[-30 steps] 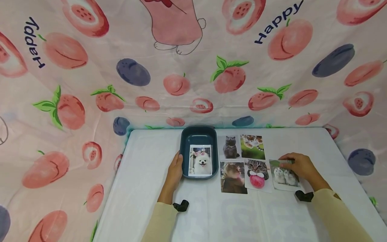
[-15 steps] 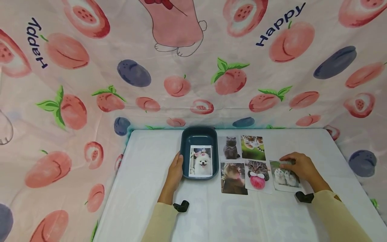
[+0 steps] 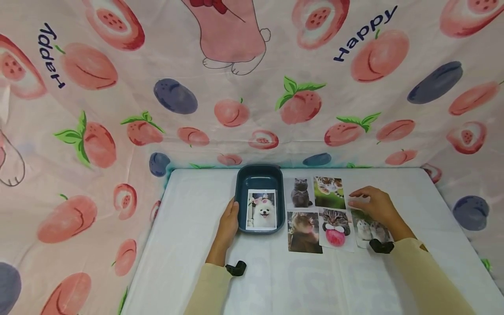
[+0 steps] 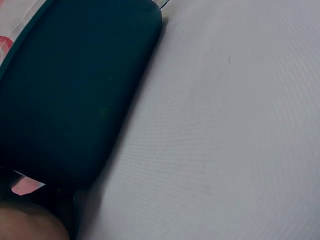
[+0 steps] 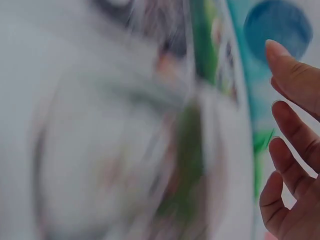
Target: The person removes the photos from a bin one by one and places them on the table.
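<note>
My left hand grips the left side of a dark teal tray, its thumb at the rim. The tray's outer wall fills much of the left wrist view. Inside lies a photo card of a fluffy white dog. At the right, my right hand hovers with its fingers spread apart and holds nothing. It is above the top of a photo card of small white animals and partly hides it. In the right wrist view the fingers stand apart from a blurred card.
Between tray and right hand lie photo cards: a grey cat, a tiger, a brownish animal and a tabby with a pink ball. A white cloth covers the table; a fruit-print curtain hangs behind.
My right hand has left the upper part of the white animals card and moved up and to the left. That card stays in place. The left hand and tray have not moved.
</note>
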Demonstrator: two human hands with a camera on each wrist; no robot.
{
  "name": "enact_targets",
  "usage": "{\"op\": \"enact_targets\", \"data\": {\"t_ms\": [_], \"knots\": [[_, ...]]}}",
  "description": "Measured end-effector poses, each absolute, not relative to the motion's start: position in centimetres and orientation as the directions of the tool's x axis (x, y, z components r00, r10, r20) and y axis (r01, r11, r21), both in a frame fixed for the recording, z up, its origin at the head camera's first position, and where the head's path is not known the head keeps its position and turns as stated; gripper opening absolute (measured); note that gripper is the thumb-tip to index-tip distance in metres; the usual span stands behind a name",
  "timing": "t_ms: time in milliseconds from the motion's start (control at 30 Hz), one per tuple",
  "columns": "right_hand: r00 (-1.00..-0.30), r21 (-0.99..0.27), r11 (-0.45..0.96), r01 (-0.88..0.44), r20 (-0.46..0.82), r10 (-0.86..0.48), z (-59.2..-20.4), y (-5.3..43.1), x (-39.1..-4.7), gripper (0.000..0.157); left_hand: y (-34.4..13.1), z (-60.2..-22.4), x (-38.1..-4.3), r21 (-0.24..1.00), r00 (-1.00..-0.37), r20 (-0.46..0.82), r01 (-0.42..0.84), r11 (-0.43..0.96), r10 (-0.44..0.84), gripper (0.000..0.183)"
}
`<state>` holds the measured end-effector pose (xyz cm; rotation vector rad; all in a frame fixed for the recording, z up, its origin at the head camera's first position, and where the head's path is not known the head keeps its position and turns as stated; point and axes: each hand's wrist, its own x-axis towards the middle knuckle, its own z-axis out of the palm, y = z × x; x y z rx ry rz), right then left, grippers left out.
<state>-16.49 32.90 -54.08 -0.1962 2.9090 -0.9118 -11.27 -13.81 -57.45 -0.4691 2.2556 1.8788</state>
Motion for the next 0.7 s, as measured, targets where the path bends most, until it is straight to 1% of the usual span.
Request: {"op": "enact_targets", "data": {"t_ms": [200,267,333,467,567,700], "knots": [[-0.955,-0.633,0.726,-0.270,0.079,-0.286,-52.0,27.1,-18.3,0.035,-13.8,-57.5,-11.1,0.929,-0.938,-0.320,-0.338,0.150,-0.130,0.061],[-0.938,-0.652,0.691,-0.313,0.096,-0.334,-51.1,24.8,-19.0,0.036,-13.8,-57.6,-11.1,0.929,-0.938,-0.321,-0.339,0.149,-0.131,0.062],[-0.921,-0.664,0.666,-0.341,0.096,-0.377,-50.4,22.5,-19.7,0.036,-13.7,-57.6,-11.2,0.929,-0.939,-0.319,-0.337,0.150,-0.131,0.063],[-0.901,-0.699,0.628,-0.341,0.054,-0.430,-49.0,17.6,-20.7,0.040,-13.7,-57.7,-11.3,0.930,-0.938,-0.320,-0.338,0.145,-0.136,0.061],[-0.880,-0.716,0.612,-0.336,0.008,-0.474,-48.6,14.4,-21.5,0.040,-13.8,-57.8,-11.3,0.928,-0.936,-0.322,-0.341,0.147,-0.140,0.061],[-0.832,-0.704,0.605,-0.373,-0.034,-0.553,-48.7,10.8,-22.5,0.041,-13.8,-57.9,-11.3,0.929,-0.938,-0.318,-0.338,0.149,-0.141,0.061]]}}
